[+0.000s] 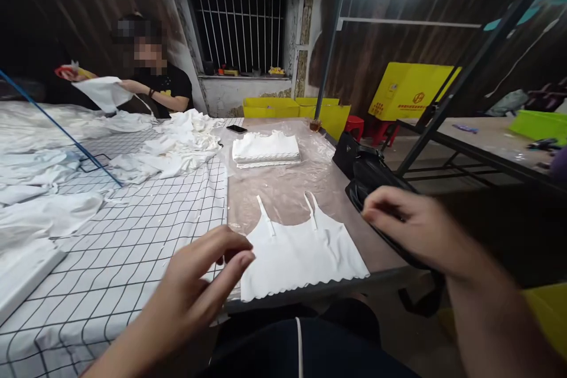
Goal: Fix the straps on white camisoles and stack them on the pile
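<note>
White top (305, 254) lies flat at the desk's (332, 204) near edge, folded stack (266, 150) beyond. Your left hand (195, 277) curls at its left side; your right hand (414, 227), blurred, curls before the black bag (383, 180). Cannot tell whether either grips.

Bent loosely at the left hand (199, 274), with thumb (228, 284) and forefinger (228, 240) curled toward each other, a slim gap between; well apart, curled inward at the right hand (411, 227), blurred; bare along both forearms (496, 307)

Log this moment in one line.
left hand: by top; right hand: near bag; top: flat, straps pointing away; stack: beyond top
</note>
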A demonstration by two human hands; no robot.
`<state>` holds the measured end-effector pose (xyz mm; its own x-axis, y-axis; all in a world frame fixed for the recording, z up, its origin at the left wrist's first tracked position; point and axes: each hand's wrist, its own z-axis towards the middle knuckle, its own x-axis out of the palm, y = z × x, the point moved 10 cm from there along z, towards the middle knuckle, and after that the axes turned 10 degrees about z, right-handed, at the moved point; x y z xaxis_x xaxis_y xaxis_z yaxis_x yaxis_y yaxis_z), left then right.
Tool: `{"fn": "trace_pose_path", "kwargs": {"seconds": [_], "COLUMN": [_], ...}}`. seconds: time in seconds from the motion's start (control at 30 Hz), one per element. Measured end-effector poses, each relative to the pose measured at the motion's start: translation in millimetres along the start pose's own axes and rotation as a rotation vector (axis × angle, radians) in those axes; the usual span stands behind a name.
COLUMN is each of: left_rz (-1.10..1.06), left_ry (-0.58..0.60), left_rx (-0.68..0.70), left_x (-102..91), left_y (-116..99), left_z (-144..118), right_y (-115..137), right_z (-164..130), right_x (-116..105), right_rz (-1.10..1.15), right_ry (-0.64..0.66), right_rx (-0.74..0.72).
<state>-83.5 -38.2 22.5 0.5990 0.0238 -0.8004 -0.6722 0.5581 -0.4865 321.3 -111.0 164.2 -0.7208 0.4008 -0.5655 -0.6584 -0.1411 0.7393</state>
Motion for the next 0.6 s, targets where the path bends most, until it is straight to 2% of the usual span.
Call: {"fn": "trace_pose_path", "kwargs": {"seconds": [0.07, 0.1, 0.17, 0.23, 0.33, 0.4, 0.5, 0.6], "left_rz": [0.128, 0.204, 0.344, 0.419, 0.339, 0.139, -0.385, -0.883], "left_ry": [0.158, 0.224, 0.284, 0.299, 0.305, 0.304, 0.326, 0.329], "left_rx": [-0.126, -0.197, -0.285, -0.310, -0.316, -0.365, -0.510, -0.619], "left_x": [12.4, 22.3, 42.3, 61.1, 81.5, 86.1, 84.0, 64.4], "left_y": [-19, -20, -19, -19, -21, -18, -10, -7], "left_z": [50, 62, 64, 55, 48, 53, 67, 98], "right_y": [-55, -86, -133, -157, -158, -148, -134, -123], "right_z": [6, -3, -26, -44, -48, -42, -29, 4], "right_x": [26, 37, 51, 60, 72, 74, 74, 71], "right_rz": [-0.181, -0.237, -0.300, -0.302, -0.166, 0.053, 0.480, 0.763], "right_ry": [0.022, 0.037, 0.043, 0.049, 0.074, 0.053, 0.001, -0.063], "right_rx": [0.275, 0.406, 0.540, 0.568, 0.550, 0.582, 0.690, 0.752]}}
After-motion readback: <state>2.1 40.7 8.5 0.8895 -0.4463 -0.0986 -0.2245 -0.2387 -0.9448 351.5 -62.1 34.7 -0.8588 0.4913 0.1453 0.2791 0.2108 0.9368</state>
